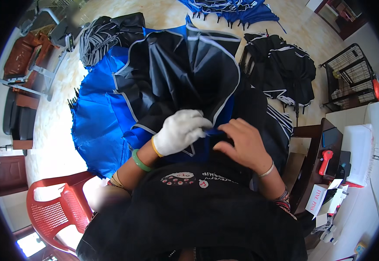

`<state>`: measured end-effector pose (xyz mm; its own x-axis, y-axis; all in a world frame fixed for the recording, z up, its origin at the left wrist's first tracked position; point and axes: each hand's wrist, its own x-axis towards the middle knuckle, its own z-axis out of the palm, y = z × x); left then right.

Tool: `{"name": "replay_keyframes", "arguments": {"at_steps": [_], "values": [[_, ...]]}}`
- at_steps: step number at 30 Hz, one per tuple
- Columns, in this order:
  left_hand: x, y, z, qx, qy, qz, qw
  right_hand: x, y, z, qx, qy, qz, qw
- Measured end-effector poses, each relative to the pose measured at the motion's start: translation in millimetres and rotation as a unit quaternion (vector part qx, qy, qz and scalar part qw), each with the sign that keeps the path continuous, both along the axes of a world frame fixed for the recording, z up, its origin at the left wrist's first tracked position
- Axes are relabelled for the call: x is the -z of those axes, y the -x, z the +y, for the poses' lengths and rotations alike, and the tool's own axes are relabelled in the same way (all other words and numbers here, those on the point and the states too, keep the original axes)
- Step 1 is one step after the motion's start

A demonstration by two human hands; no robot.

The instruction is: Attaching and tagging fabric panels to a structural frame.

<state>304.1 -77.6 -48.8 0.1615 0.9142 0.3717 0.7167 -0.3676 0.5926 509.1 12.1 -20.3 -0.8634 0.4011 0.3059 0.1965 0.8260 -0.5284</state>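
A black umbrella canopy (167, 65) with pale grey edging lies spread over my lap and the pile in front of me. My left hand (183, 132), in a white knitted glove, pinches a small dark-blue piece of cloth (213, 132) at the canopy's near edge. Just to its right is my bare right hand (244, 141), its thumb apart from the bent fingers. The blue cloth reaches toward its fingertips; whether they touch it I cannot make out. Bright blue canopies (98, 126) lie stacked at the left, under the black one.
More black umbrellas (281, 69) lie at the right, and blue ones (228, 11) at the far end. A red plastic chair (61, 209) stands at lower left. At right are a wooden table (305, 174) with a red-handled tool (325, 162), an open white box (324, 200) and a wire cage (350, 78).
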Motion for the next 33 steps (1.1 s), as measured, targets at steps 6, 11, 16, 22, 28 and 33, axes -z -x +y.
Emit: {"name": "replay_keyframes", "arguments": {"at_steps": [6,11,16,22,28,33], "values": [[60,54,-10,0.016,0.133,-0.691,0.71,57,10,51,0.199,0.073,-0.163,0.964],[93,84,-4,0.18,0.069,-0.765,0.614,146,22,84,0.306,0.274,-0.037,0.911],[190,131,-40,-0.015,0.204,-0.806,0.555,172,21,92,0.339,0.445,0.185,0.808],[183,124,-36,-0.132,0.219,-0.8,0.543,158,9,101,0.319,0.591,0.42,0.61],[111,106,-27,-0.041,0.175,-0.794,0.58,95,0,129,0.155,0.635,0.577,0.49],[71,85,-35,0.119,0.172,-0.786,0.581,34,48,109,0.218,0.526,0.416,0.709]]}}
